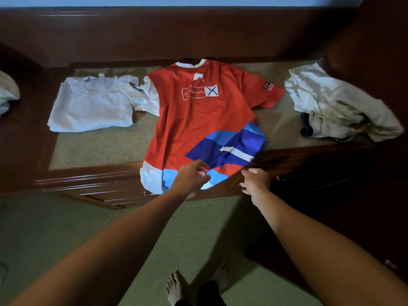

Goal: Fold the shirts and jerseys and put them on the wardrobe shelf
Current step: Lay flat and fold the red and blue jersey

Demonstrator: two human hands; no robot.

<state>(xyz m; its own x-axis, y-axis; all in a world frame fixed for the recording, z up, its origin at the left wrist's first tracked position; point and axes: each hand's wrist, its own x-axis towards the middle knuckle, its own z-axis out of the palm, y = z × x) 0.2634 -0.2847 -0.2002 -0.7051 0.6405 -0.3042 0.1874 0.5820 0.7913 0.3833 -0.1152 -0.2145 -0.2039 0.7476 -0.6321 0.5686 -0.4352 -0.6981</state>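
A red jersey (pixel 198 120) with white sleeves and blue patches lies spread flat, back up, on the padded top of a low wooden unit. Its hem hangs over the front edge. My left hand (pixel 192 176) is at the middle of the hem, its fingers curled and pinching the fabric. My right hand (pixel 256 182) is at the hem's right corner with loose fingers; it is beside the cloth and grips nothing. A folded white shirt (pixel 92 104) lies to the left of the jersey. A crumpled pile of white shirts (pixel 335 107) lies to the right.
The beige pad (pixel 92 149) is framed by a dark wooden rim (pixel 88 175) with drawers below. A dark wooden panel rises behind and at the right. More white cloth (pixel 8 91) shows at the far left edge. My bare feet stand on green carpet (pixel 44 228).
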